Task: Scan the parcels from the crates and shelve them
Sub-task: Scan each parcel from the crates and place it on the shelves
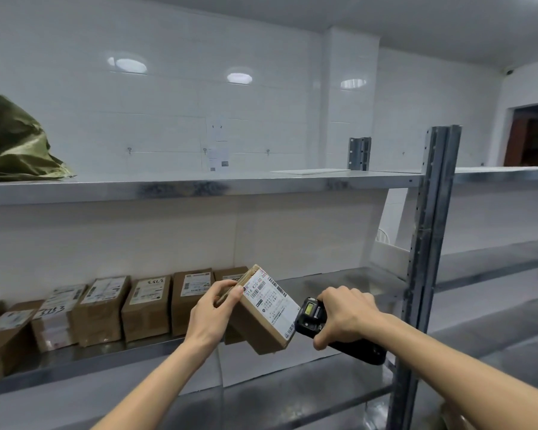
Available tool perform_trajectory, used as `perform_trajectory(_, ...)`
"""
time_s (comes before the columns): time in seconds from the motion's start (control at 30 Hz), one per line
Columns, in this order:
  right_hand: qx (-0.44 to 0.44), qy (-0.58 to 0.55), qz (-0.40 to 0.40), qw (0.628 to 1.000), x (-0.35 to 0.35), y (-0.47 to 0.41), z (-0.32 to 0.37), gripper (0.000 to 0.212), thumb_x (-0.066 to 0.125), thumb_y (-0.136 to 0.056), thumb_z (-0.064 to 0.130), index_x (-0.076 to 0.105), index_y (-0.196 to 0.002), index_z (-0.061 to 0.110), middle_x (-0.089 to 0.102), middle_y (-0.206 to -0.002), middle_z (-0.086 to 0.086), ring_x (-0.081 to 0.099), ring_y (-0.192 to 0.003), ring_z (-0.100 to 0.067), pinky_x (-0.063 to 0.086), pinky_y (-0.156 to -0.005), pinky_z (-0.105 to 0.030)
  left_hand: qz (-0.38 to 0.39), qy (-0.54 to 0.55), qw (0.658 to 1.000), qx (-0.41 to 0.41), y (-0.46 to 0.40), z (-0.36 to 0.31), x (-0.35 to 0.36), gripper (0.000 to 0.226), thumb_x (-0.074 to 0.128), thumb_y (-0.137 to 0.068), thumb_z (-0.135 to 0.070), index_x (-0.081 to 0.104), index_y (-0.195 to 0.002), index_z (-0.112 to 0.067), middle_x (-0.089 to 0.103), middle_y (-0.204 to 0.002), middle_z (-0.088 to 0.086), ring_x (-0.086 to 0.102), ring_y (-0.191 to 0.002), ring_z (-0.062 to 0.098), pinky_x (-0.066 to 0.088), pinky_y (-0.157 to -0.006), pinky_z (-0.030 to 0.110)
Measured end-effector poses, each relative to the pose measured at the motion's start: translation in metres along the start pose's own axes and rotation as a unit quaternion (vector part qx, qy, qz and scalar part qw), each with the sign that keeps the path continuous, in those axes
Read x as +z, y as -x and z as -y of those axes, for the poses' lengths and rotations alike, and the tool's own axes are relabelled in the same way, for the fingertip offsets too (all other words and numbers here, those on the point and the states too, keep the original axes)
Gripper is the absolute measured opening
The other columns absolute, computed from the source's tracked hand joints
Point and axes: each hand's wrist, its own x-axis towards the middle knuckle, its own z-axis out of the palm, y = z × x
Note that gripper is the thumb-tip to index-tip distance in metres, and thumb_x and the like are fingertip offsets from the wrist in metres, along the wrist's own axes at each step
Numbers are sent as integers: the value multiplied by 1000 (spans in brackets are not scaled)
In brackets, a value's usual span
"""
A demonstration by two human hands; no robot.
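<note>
Left hand [213, 308] grips parcel [263, 308] by its upper end, held tilted in the air above middle shelf [339, 283] front edge. Right hand [343, 315] grips scanner [312, 316], head near the label [271, 301]. Readout apparently lit; blurred. Advice: hold label flat to scanner, steady, then stand parcel at row's [149, 302] right end.
</note>
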Motion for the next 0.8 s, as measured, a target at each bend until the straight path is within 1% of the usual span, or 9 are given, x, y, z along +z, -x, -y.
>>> perform_trajectory(0.23,3,-29,5,1000,-2,-13,-27,56,85,-55,54,67,-98,23,72,-93,4,68,-89,-22,49,-76,-33,3,-2,1000,-6,-8,-6,29,25,57,-95,-53,60,-116,-41,60,-115,-5,53,-112,16,43,-84,32)
perform_trajectory(0.33,14,-102,16,995,2,-18,-42,56,85,-53,57,68,-97,26,72,-90,7,69,-89,-19,53,-77,-33,-15,3,1000,-17,-15,-5,40,28,56,-94,-57,61,-116,-42,61,-117,-4,55,-112,17,48,-88,36)
perform_trajectory(0.37,14,-157,29,987,5,-21,-48,55,85,-51,57,70,-94,25,73,-87,8,70,-87,-17,56,-77,-34,-24,12,999,-22,-17,-5,45,30,56,-94,-58,62,-117,-41,63,-118,-3,56,-112,17,50,-88,37)
perform_trajectory(0.43,4,-292,64,954,12,-25,-58,48,91,-53,49,74,-89,22,75,-80,8,72,-78,-12,60,-78,-33,-31,35,998,-38,-20,-5,56,35,54,-95,-58,61,-123,-38,63,-120,-1,57,-112,17,52,-87,35)
perform_trajectory(0.5,-7,-379,81,922,18,-28,-65,44,95,-57,40,78,-91,18,77,-81,1,73,-76,-11,60,-78,-28,-14,53,997,-54,-24,-2,68,39,53,-94,-61,58,-127,-39,61,-126,0,56,-117,19,52,-96,42)
perform_trajectory(0.6,-11,-430,57,901,22,-36,-74,45,97,-60,37,80,-97,19,80,-92,-2,76,-82,-12,59,-78,-25,20,40,997,-62,-28,2,80,37,53,-90,-67,55,-121,-46,59,-128,-2,54,-119,20,48,-105,48)
perform_trajectory(0.7,-20,-454,54,889,18,-44,-88,37,97,-66,28,79,-98,22,80,-89,2,73,-75,-6,56,-68,-18,40,55,995,-68,-28,3,85,45,53,-81,-77,60,-111,-44,63,-122,-8,57,-115,16,48,-104,48)
perform_trajectory(0.73,-24,-455,56,888,17,-45,-93,36,97,-67,26,79,-99,22,80,-89,3,73,-73,-4,54,-66,-16,40,62,995,-67,-29,4,87,47,54,-79,-76,61,-108,-40,66,-119,-8,60,-113,15,50,-102,47)
perform_trajectory(0.8,-26,-460,61,885,15,-49,-102,36,96,-69,24,79,-101,22,80,-90,2,72,-72,-3,52,-64,-13,40,62,995,-60,-30,3,93,36,60,-86,-65,62,-107,-35,67,-116,-7,61,-111,13,52,-101,45)
